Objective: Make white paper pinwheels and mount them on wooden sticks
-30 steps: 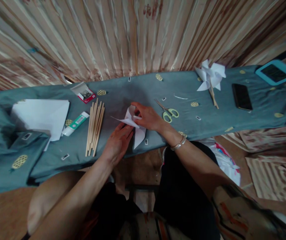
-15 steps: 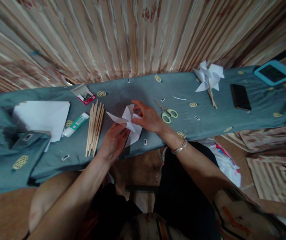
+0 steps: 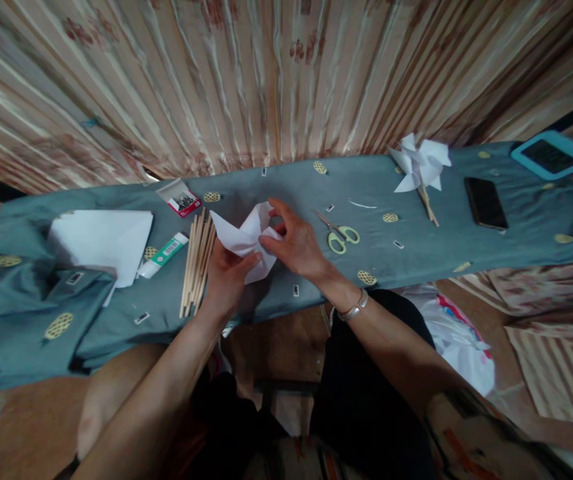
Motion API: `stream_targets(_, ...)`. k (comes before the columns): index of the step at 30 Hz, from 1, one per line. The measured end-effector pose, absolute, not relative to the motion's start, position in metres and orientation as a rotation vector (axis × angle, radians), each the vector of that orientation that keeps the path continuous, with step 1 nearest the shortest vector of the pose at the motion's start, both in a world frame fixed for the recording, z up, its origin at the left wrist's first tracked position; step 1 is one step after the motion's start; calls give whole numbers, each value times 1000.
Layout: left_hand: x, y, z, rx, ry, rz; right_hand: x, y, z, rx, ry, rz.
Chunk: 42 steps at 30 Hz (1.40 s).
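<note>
Since the earlier frame, the left hand point(image 3: 226, 277) has shifted onto one folded paper point(image 3: 239, 239), clasping it thumb in front; the right hand point(image 3: 299, 245) pinches its right side, over the cloth point(image 3: 431, 243). One open box point(image 3: 189, 209) holds small metal pieces; one scissors point(image 3: 335, 228) lies rightward; overlapping sticks point(image 3: 193, 267) defy counting.

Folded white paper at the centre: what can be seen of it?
The folded white paper looks plain and thin, pinwheel-like, with curled flaps and one pointed tip toward the far left. The left grip holds its near left side, thumb on top; the right grip touches its right side. Whether its underside touches the tablecloth is hidden.
</note>
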<state>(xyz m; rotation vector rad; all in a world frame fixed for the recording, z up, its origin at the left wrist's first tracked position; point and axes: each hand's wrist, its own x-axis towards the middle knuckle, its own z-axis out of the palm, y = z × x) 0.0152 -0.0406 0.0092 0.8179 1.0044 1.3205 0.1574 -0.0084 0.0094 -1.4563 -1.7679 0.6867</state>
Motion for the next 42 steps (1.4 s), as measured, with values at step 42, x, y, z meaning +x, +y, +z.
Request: stream_targets(42, 0, -25, 8, 865, 1151, 1416, 161, -20, 6, -1250, -1349, 957)
